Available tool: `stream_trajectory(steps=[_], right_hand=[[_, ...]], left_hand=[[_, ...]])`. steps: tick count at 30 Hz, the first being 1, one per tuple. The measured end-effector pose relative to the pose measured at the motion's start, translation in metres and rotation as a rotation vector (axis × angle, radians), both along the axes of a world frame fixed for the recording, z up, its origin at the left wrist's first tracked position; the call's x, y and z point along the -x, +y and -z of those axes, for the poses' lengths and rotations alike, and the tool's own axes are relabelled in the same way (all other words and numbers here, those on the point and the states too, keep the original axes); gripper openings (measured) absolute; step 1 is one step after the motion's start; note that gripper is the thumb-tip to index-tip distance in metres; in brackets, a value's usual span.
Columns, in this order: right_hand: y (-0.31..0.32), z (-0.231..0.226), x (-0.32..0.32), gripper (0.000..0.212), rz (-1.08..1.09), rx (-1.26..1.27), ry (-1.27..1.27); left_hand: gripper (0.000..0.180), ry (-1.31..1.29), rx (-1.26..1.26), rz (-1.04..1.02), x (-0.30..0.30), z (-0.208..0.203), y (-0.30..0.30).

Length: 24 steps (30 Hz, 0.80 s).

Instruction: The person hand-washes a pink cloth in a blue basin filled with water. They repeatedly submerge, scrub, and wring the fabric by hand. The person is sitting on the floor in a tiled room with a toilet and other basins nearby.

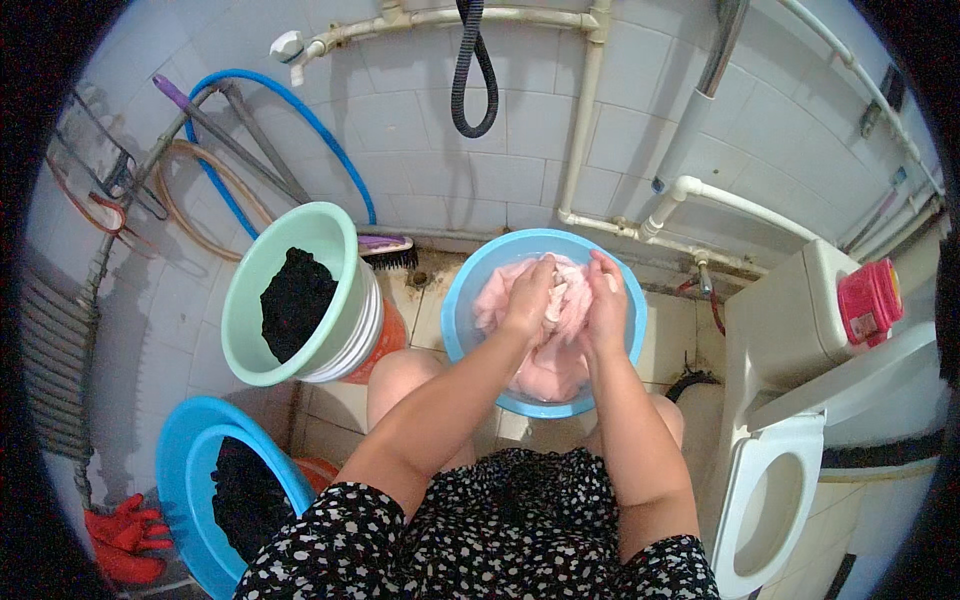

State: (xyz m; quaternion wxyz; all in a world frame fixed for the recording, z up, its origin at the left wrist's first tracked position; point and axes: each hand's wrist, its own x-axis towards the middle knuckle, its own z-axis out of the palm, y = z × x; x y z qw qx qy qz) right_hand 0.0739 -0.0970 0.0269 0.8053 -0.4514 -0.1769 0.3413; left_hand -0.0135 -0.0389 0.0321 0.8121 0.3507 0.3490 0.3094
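Pink wet cloth (550, 372) lies bunched in a light blue basin (458, 345) on the floor in front of me, partly in water. My left hand (532, 297) is closed around a gathered part of it near the middle of the basin. Just to its right, my right hand (606, 298) is curled against the same bunch, fingers bent round the cloth. The two hands are close together, with folds of cloth squeezed between them. What kind of garment it is cannot be made out.
A pale green basin (240, 330) with black cloth (298, 305) stands at left on a stack. Nearer is a blue tub (185, 465) with more black cloth. Red gloves (128, 540) lie beside it. A brush (388, 246) sits by the wall; a toilet (745, 510) stands right.
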Motion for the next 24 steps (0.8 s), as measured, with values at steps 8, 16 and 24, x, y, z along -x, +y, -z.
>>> stream_trajectory(steps=[8, 16, 24], right_hand=[[-0.012, -0.027, 0.039, 0.046, -0.071, 0.058, -1.248], [0.002, -0.008, 0.04, 0.021, 0.236, 0.164, -0.758], [0.012, -0.019, 0.003, 0.031, 0.032, 0.401, -0.12]], left_hand=[[0.031, -0.324, 0.134, -0.102, 0.002, 0.015, 0.033], [0.042, 0.253, -0.451, -0.164, -0.013, 0.009, 0.012], [0.043, 0.457, -0.564, 0.034, -0.015, 0.019, 0.008]])
